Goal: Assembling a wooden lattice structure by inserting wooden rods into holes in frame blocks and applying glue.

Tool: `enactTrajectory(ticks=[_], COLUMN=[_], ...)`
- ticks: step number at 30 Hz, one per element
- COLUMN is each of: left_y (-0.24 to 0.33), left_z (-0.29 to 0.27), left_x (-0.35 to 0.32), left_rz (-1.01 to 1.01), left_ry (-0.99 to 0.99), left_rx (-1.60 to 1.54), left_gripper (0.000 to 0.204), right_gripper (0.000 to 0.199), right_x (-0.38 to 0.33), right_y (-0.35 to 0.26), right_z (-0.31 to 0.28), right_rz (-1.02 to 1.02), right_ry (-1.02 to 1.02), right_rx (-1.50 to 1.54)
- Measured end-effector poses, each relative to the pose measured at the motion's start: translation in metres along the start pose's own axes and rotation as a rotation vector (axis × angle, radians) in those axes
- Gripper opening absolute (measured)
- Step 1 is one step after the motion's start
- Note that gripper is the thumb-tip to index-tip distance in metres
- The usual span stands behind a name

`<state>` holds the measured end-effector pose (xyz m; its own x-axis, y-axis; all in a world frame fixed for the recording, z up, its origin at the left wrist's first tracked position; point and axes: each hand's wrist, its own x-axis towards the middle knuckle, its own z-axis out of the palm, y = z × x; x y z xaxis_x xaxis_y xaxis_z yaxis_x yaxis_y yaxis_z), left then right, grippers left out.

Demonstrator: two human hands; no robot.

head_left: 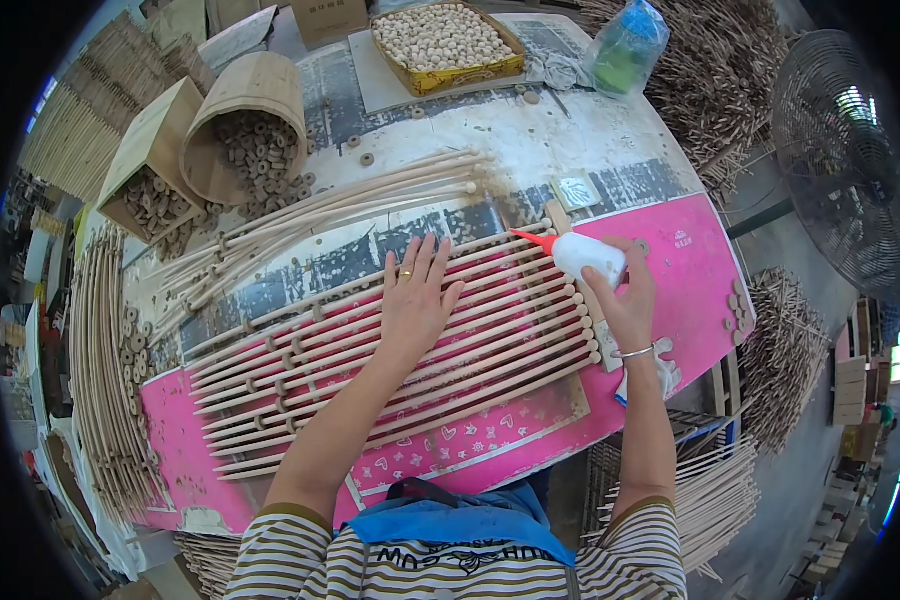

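A row of pale wooden sticks (470,340) lies side by side across the pink board (470,440), with small round knobs at their right ends and wooden rings (280,388) threaded near their left parts. My left hand (417,300) rests flat on the upper sticks, fingers stretched out. In my right hand (625,300) is a white glue bottle (588,258) with a red pointed nozzle. The bottle is tilted, its tip pointing left over the knob end of the top stick. Whether glue is coming out cannot be made out.
More sticks (320,215) lie loose beyond the row. A wooden bucket (245,125) and wooden box (150,170) spill rings at the far left. A yellow tray (450,50) of wooden balls stands at the back. A black fan (840,170) stands right, near stick bundles (785,350).
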<state>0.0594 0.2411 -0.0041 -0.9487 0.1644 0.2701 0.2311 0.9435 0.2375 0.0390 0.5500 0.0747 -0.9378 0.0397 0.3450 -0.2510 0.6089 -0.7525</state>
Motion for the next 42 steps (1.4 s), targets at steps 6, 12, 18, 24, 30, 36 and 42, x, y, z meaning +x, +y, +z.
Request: enactTrajectory(ticks=[6,12,18,24,30,36,42], left_y=[-0.002,0.000,0.001,0.002,0.001,0.001,0.001], left_z=[-0.001,-0.001,-0.003,-0.004,-0.003,-0.002,-0.002], left_x=[0.000,0.000,0.000,0.001,0.000,0.000,0.001], left_rz=[-0.006,-0.005,-0.022,-0.024,-0.013,-0.020,-0.025], left_ry=[-0.006,-0.009,-0.029,-0.033,-0.025,-0.033,-0.052], left_rx=[-0.011,-0.008,-0.011,-0.015,-0.006,0.010,0.009], left_gripper=[0.065,0.065,0.065,0.064,0.065,0.064,0.065], right_gripper=[0.048,0.046,0.045,0.043,0.042,0.041,0.041], right_x=[0.007,0.007,0.005,0.005,0.002,-0.003,-0.010], right_y=[0.000,-0.003,-0.003,0.002,0.004,-0.001,-0.005], right_z=[0.008,0.011,0.013,0.016,0.018,0.016,0.011], right_rz=[-0.057,-0.035,-0.038,-0.126,-0.056,0.011,0.027], right_ry=[0.001,-0.016,-0.012,0.018,0.002,-0.018,0.009], right_rx=[-0.072,-0.071,-0.036,-0.059,-0.058,0.002,0.081])
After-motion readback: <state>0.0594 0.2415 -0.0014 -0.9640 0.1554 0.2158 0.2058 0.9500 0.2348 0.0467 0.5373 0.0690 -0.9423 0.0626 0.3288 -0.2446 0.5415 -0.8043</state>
